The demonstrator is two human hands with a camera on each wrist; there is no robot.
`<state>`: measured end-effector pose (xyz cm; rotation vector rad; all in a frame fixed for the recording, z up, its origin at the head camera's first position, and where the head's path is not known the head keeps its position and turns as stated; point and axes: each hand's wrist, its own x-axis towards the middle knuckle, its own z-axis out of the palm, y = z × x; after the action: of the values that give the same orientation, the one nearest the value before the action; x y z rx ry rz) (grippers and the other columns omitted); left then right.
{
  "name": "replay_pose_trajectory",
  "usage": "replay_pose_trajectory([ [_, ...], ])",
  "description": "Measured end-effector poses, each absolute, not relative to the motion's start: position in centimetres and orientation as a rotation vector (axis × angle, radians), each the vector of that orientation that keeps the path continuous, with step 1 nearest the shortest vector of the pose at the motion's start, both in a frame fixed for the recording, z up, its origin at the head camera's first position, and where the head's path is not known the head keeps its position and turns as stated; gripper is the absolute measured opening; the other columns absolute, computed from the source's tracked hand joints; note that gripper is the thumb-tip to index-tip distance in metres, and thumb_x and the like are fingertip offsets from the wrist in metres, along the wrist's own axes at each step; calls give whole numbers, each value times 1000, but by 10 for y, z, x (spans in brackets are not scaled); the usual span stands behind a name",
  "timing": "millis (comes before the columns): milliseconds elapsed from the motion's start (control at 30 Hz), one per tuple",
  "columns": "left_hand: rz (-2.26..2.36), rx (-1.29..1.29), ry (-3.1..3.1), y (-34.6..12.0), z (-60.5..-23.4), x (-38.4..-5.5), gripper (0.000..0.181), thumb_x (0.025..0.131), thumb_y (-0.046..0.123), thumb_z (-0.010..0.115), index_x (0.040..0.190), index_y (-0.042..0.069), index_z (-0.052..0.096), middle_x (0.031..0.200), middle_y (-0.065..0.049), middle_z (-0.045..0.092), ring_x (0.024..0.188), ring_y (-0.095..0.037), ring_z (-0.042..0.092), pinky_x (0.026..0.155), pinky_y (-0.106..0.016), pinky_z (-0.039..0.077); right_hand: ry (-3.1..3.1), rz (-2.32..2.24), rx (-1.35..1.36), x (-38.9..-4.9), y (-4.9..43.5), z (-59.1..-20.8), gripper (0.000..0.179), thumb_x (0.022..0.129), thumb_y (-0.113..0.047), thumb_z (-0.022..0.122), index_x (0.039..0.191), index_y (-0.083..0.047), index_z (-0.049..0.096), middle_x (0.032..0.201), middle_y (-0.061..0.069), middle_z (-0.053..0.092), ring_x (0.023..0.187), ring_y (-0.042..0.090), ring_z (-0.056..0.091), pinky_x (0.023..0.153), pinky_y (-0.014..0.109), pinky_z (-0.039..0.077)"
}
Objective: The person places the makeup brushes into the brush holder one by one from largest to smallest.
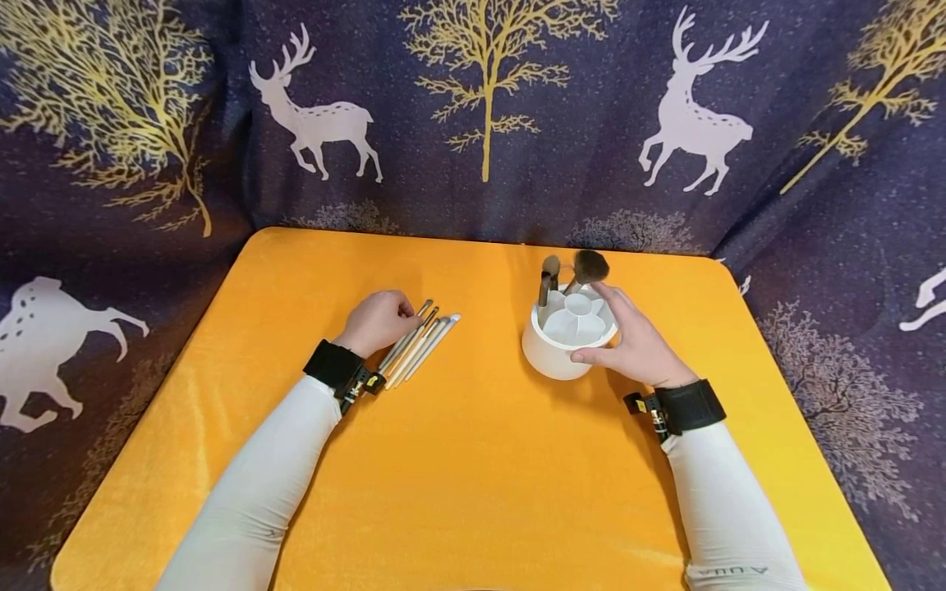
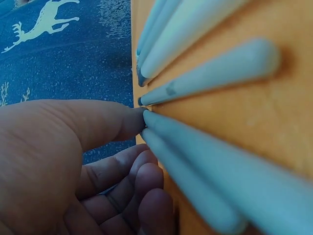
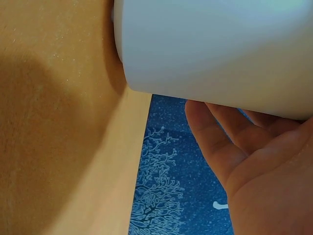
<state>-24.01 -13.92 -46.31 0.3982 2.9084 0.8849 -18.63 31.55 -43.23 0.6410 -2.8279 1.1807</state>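
Several slim makeup brushes [image 1: 423,353] with pale handles lie side by side on the table, left of the middle. My left hand [image 1: 380,322] is over their far left side, and its thumb and fingertips pinch one brush [image 2: 215,156] there, with the fingers curled below the thumb in the left wrist view. A round white brush holder [image 1: 554,361] with petal-shaped compartments stands right of the middle. Some dark-bristled brushes [image 1: 590,267] stand in its back compartments. My right hand [image 1: 639,345] grips the holder's right side, thumb at the front and fingers at the back.
An orange cloth covers the table [image 1: 473,476]. Behind it and at both sides hangs a dark blue curtain [image 1: 562,148] with white deer and golden trees.
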Motion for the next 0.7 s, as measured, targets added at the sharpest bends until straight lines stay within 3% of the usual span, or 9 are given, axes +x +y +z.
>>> replay_pose_trajectory([
  [700, 777, 387, 2987, -135, -460, -233, 16, 104, 22, 72, 103, 8, 79, 93, -9, 76, 70, -23, 63, 64, -39, 48, -2823, 1193, 643, -187, 315, -433, 121, 82, -33, 102, 178, -21, 28, 174, 18, 39, 154, 46, 43, 118, 76, 36],
])
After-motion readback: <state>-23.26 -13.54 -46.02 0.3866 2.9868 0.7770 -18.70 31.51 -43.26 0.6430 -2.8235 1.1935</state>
